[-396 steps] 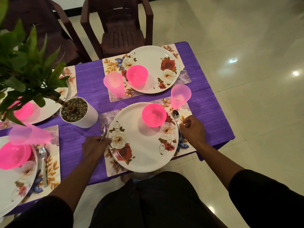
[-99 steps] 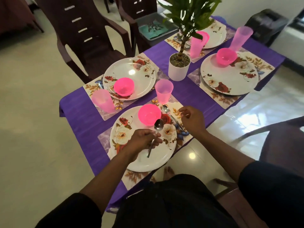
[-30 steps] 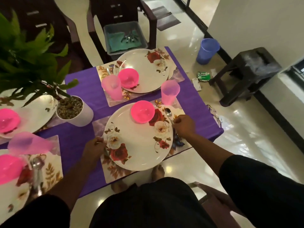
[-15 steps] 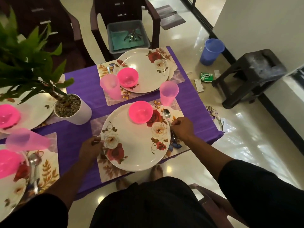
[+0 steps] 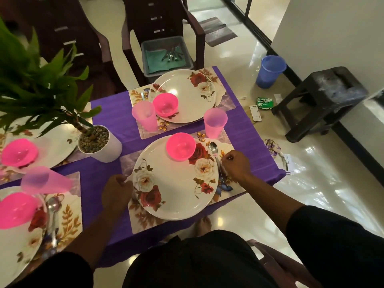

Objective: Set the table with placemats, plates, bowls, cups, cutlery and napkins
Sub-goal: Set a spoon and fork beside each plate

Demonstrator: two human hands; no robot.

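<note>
Cutlery step at the table's near right corner: right hand (image 5: 235, 166) pinches a spoon (image 5: 215, 154) beside the plate (image 5: 176, 183); left hand (image 5: 116, 191) curls at the plate's left rim, contents unclear. Napkins likely come next.

Black long sleeves pushed up to forearms, black bottoms, barefoot; hands bare.
</note>
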